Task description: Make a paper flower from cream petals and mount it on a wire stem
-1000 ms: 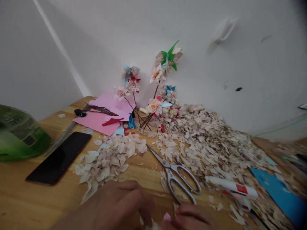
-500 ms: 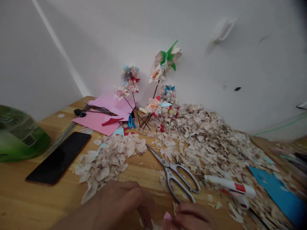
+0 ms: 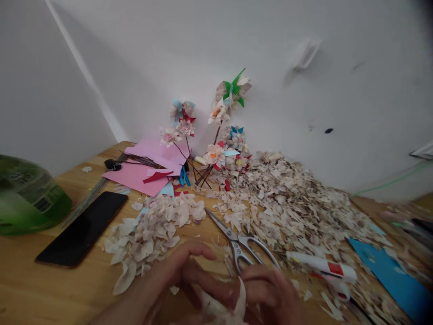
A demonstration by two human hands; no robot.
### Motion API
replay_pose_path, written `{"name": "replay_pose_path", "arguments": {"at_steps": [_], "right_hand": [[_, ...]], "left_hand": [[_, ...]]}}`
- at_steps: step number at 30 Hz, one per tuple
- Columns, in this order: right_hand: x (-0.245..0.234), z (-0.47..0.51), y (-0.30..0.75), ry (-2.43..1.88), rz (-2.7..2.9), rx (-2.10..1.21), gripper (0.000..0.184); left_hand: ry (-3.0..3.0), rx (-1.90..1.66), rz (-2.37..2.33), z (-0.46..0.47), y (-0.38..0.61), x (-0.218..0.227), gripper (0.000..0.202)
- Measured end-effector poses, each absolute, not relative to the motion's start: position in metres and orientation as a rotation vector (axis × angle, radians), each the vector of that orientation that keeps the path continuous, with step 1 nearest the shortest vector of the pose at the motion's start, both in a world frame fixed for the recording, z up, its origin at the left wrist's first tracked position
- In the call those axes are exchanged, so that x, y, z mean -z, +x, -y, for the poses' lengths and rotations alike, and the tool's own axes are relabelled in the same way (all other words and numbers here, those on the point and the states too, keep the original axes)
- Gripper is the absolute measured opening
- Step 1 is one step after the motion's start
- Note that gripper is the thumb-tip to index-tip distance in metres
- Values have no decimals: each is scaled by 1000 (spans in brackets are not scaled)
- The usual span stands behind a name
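Basically, near to far:

- Left hand (image 3: pixel 176 282) and right hand (image 3: pixel 270 293) meet at the bottom edge of the view, both pinching one pale petal piece (image 3: pixel 233 302). Fingers are curled and closed on it from either side, likely so it holds shape between them. The lower part is cut off by the frame, so the full grip can't be seen.
- Scissors (image 3: pixel 241 246) lie flat on the counter (image 3: pixel 40 289) just behind the hands, blades pointing away, handles toward the person; looks parked for a quick grab.
- White glue gun (image 3: pixel 321 266) rests right of the scissors, on the scrap edge.
- Cut petals (image 3: pixel 152 230) sit in a loose pile left of the scissors, apart from the big scrap heap (image 3: pixel 291 198); looks like sorted stock versus waste.
- Black phone (image 3: pixel 83 228) and green container (image 3: pixel 27 196) sit far left, away from the mess.
- Pink paper sheets (image 3: pixel 149 164) and blue sheet (image 3: pixel 395 275) flank the work area.
- Finished paper flowers (image 3: pixel 219 131) lean against the wall at the back, stems down.
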State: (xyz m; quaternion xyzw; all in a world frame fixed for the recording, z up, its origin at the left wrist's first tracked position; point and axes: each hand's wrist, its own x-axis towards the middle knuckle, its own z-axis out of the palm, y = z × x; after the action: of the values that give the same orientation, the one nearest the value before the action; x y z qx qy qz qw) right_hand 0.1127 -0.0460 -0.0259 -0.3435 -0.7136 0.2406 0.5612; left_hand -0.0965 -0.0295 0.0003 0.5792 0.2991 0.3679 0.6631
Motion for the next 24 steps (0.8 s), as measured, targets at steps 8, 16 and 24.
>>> {"name": "replay_pose_path", "arguments": {"at_steps": [8,16,24], "right_hand": [[37,37,101,-839,1094,-1371,89],[33,31,105,-820,1092,-1376,84],[33,25,107,-949,1143,-1332,82]], "left_hand": [[624,-806,-562,25,-84,-9,50],[567,-807,-602,30,-90,-5,53],[585,-770,-517,27,-91,-1,61]]}}
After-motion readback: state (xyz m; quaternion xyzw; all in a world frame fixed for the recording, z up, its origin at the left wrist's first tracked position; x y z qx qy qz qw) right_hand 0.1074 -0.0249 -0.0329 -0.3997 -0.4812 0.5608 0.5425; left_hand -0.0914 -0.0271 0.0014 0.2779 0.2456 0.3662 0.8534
